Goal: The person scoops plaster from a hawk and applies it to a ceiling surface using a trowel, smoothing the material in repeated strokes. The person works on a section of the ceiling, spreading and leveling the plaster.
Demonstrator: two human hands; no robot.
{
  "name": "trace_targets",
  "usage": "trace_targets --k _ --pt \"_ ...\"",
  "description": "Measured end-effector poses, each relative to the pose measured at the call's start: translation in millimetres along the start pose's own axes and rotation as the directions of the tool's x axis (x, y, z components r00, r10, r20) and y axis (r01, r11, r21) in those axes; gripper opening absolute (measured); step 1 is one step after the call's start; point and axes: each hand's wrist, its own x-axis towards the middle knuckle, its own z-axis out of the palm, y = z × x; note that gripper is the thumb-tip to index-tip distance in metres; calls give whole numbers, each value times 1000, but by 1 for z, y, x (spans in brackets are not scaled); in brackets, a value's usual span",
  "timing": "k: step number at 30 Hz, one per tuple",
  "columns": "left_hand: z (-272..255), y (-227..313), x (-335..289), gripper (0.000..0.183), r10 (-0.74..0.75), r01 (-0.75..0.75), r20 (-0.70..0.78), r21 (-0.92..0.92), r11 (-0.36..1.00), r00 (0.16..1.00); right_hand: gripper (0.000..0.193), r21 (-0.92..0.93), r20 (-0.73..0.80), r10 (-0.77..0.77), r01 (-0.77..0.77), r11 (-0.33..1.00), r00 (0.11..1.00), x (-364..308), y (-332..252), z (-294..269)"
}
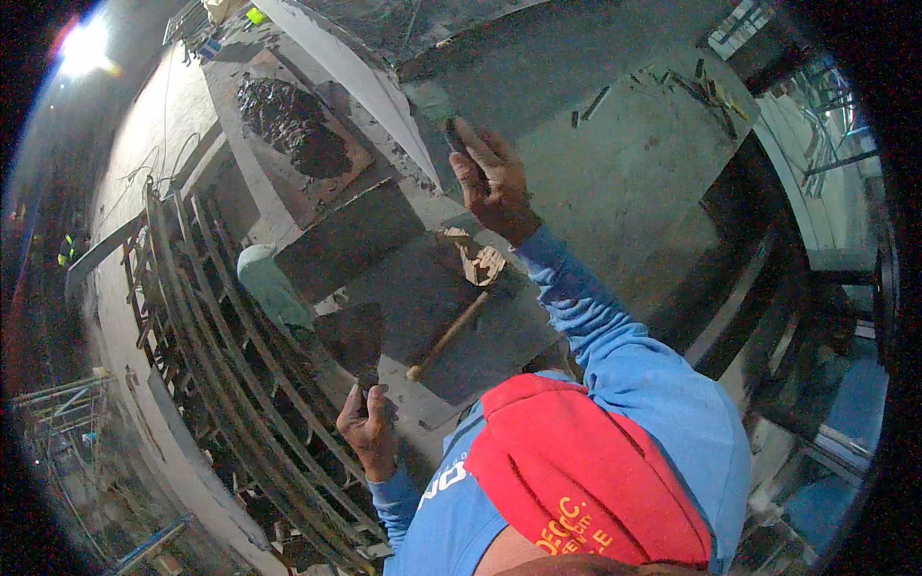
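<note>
Low in front of me, my left hand (pixel 368 432) is closed round the handle of a scraper. Its wide, dark blade (pixel 351 336) points away from me. My right hand (pixel 495 182) reaches farther out over a grey surface, its fingers wrapped round a dark tool handle (pixel 453 136). A pale greenish patch (pixel 428 101) lies just beyond that handle; I cannot tell whether it is the tool's blade. Between my hands, a stick with a wooden handle (pixel 448 336) rests on a dark grey slab (pixel 389 278), its far end beside torn brown paper (pixel 480 262).
A heap of wet, dark mortar (pixel 293 125) sits on a board at the far left. Curved metal bars (pixel 230 355) run along a gap at my left. Loose dark strips (pixel 706 96) lie on the grey surface (pixel 624 182) at far right. A greenish bag-like thing (pixel 274 288) borders the slab.
</note>
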Motion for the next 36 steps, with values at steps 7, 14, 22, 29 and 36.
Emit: trace_targets --k 7,14,22,29,36 --pt "3 9 -3 20 -44 47 -45 51 998 998 41 -62 90 29 -23 998 996 10 5 -7" --pt "28 11 1 31 136 -140 -34 -254 957 990 39 226 331 262 -346 911 906 -20 -43 -56" --pt "90 79 3 40 329 -78 360 -562 824 873 43 387 554 448 -694 607 701 -25 -129 -100" --pt "88 84 19 35 320 -119 270 -567 815 908 42 216 498 -56 -62 974 865 -56 -112 -118" --pt "56 57 14 32 327 -234 185 -395 888 927 42 153 492 461 -595 789 739 12 -74 -105"
